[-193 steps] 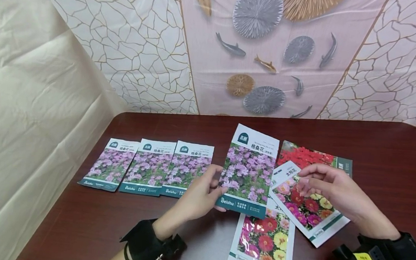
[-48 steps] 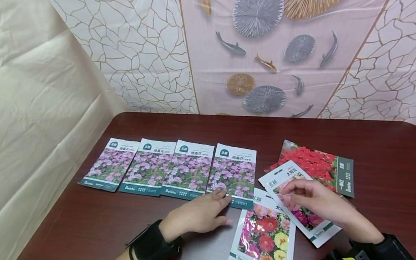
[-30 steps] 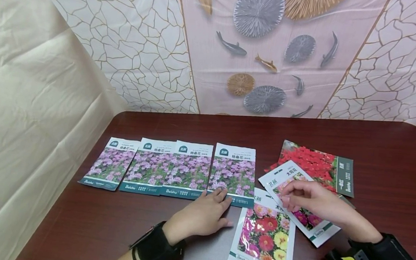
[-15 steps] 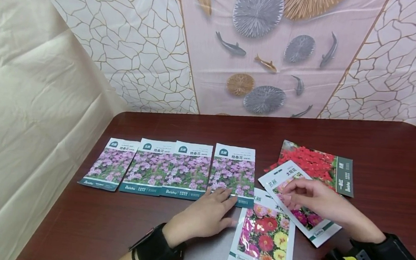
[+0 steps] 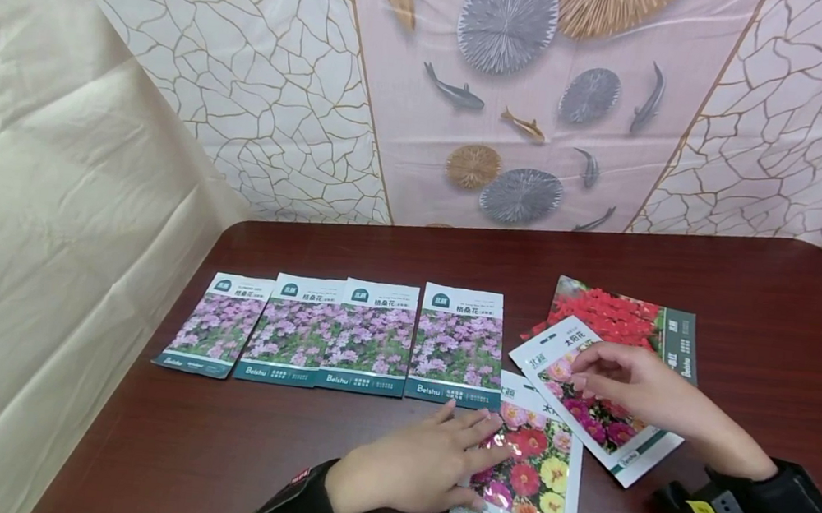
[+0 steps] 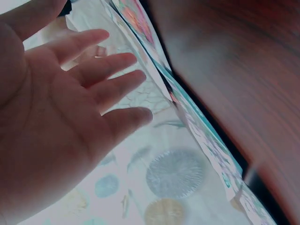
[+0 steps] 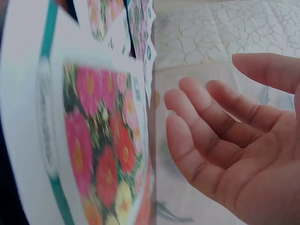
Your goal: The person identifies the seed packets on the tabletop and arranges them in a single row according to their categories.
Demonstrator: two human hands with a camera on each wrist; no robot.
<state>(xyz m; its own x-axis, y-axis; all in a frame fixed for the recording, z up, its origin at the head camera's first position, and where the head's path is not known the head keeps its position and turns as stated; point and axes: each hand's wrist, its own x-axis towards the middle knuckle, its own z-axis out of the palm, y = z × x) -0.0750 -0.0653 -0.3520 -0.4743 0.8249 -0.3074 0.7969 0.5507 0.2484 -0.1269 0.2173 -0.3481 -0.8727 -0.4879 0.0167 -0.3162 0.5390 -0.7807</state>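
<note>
My left hand point(image 5: 413, 463) is spread over the left side of the front seed packet point(image 5: 534, 475), which shows red, pink and yellow flowers. In the left wrist view the palm and straight fingers hold nothing; whether they touch the packet I cannot tell. My right hand point(image 5: 646, 395) hovers with loosely curled fingers over a tilted packet point(image 5: 591, 427) of the same kind. The right wrist view shows a gap between those fingers and that packet point(image 7: 105, 145). A packet with red flowers point(image 5: 606, 312) lies partly beneath the tilted one.
Several purple-flower seed packets stand in a row on the left; the rightmost packet point(image 5: 457, 348) slightly overlaps the front packet's top corner. The dark wooden table point(image 5: 273, 458) has its back edge against a patterned cloth point(image 5: 409, 124). A pale cloth point(image 5: 62, 256) hangs at left.
Earlier, my left hand set a purple-flower packet down at the row's right end and rested on it. Now it has moved right and nearer, over the front packet. My right hand has risen slightly.
</note>
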